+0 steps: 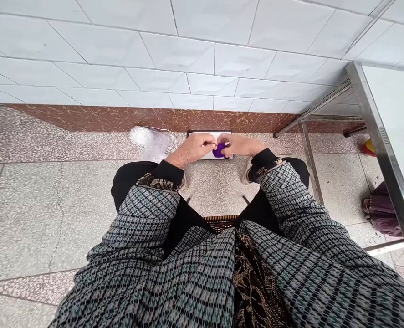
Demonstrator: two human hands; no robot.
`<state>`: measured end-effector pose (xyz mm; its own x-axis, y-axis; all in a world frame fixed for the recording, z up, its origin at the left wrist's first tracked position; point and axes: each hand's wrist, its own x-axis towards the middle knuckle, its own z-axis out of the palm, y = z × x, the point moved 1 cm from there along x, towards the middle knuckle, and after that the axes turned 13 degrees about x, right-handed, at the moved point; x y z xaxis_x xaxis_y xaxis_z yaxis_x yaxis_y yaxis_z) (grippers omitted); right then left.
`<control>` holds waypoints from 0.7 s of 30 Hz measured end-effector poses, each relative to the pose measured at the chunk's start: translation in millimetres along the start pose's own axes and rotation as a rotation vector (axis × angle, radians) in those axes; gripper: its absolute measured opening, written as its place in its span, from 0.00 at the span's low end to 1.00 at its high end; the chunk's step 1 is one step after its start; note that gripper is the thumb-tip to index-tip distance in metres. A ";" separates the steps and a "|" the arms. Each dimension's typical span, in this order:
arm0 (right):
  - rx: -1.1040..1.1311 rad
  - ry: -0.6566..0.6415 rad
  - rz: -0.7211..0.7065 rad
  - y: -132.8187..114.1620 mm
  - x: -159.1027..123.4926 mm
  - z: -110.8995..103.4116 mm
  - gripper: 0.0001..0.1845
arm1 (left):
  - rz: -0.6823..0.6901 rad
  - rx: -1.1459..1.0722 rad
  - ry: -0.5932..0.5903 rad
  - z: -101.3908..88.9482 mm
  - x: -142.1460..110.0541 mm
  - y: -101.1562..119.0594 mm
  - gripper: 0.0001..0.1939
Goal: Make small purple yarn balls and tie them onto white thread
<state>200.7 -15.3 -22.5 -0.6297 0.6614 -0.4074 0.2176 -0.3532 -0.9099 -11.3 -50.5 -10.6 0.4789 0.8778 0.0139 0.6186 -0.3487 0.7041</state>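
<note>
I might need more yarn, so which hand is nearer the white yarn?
Your left hand, to the right of the white yarn. Your right hand is farther right, beside the purple piece.

Bkgd wall = glossy white rectangular ceramic tiles (pixel 202 54), staggered w/ thin dark grout lines, above a low reddish-brown marbled skirting (pixel 102 119) w/ pale veining. Flr = beige-grey speckled terrazzo slabs (pixel 24 200) w/ pinkish speckled strips, incl. one along the skirting, & a thin crack on the L side. R side has a white-topped table w/ shiny metal frame & legs (pixel 395 109), plus a brown woven seat w/ yellow-and-black edge (pixel 222 224) at btm ctr; light's soft, w/ faint sheen on the tiles.
</note>
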 end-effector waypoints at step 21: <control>-0.016 -0.053 0.049 -4.7 -5.1 2.5 0.20 | -0.013 0.028 0.005 0.3 0.1 -4.0 0.09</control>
<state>201.0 -18.6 -16.0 -0.6568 0.6074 -0.4468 0.2603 -0.3735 -0.8904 -13.5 -49.1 -13.6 0.4678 0.8838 0.0082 0.6423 -0.3463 0.6838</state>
